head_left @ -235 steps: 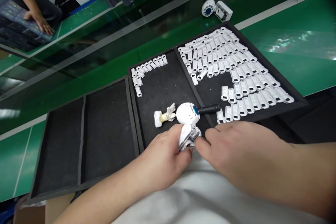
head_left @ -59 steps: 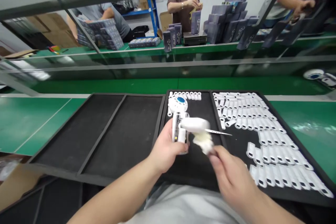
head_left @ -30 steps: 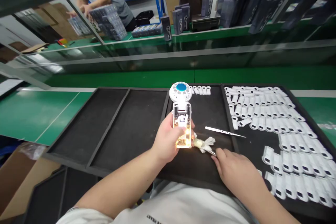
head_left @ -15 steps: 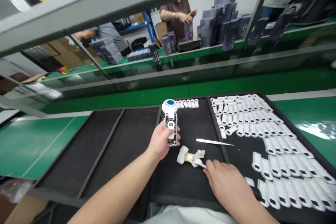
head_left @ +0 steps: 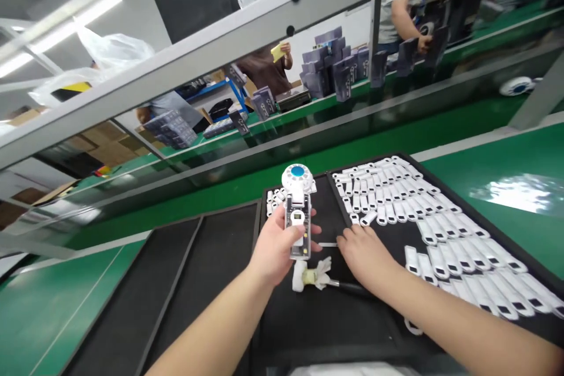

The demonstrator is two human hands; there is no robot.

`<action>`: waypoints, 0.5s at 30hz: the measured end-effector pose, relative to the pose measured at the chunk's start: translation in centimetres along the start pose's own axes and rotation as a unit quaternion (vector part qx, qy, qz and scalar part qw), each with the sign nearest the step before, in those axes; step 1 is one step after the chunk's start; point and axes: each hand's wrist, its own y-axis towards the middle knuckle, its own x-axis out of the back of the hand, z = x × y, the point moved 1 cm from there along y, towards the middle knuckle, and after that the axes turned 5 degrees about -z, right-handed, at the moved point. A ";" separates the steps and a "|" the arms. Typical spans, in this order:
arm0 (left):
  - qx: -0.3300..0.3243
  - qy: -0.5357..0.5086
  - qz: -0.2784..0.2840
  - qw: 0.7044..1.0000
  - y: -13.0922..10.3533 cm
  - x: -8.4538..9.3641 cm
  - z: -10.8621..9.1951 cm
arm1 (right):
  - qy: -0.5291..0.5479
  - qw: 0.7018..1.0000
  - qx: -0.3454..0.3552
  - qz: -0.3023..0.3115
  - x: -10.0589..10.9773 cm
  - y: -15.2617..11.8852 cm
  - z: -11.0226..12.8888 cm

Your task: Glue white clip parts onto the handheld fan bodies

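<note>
Left hand: your left hand (head_left: 275,249) grips the fan (head_left: 296,211) upright by its clear handle, fingers wrapped around it, thumb across the front.
Fan: white head with blue hub on top, held just above the tray (head_left: 211,282), over its middle section.
Right hand: your right hand (head_left: 365,255) lies flat on the tray, fingers together and reaching over the tweezers (head_left: 326,244); nothing is pinched.
Change: half a second ago this hand lay nearer you, by the brush handle; it is now forward at the tweezers, so they look like the next tool.
Brush: brush (head_left: 311,275) with a white tuft lies just below the fan, its dark handle running under your right wrist.
Covers: rows of white covers (head_left: 423,223) fill the right section, close beside your right hand.
Beyond: a green belt (head_left: 484,153); people handling boxes behind the rail.
</note>
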 end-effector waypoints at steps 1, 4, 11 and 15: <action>0.009 -0.005 0.011 1.000 -0.7 -0.5 0.0 | 0.002 1.000 0.004 0.011 -0.3 0.1 -0.1; 0.031 -0.010 0.030 0.999 -2.1 -1.0 -0.1 | 0.014 0.999 0.011 0.030 -0.9 -0.1 -0.3; 0.040 0.028 0.010 0.999 -2.2 0.1 0.1 | 0.086 0.996 -0.027 -0.005 0.6 -0.2 -1.9; 0.043 0.068 0.012 0.997 -2.3 0.0 0.5 | 0.170 0.975 -0.065 -0.125 5.4 -1.4 -3.1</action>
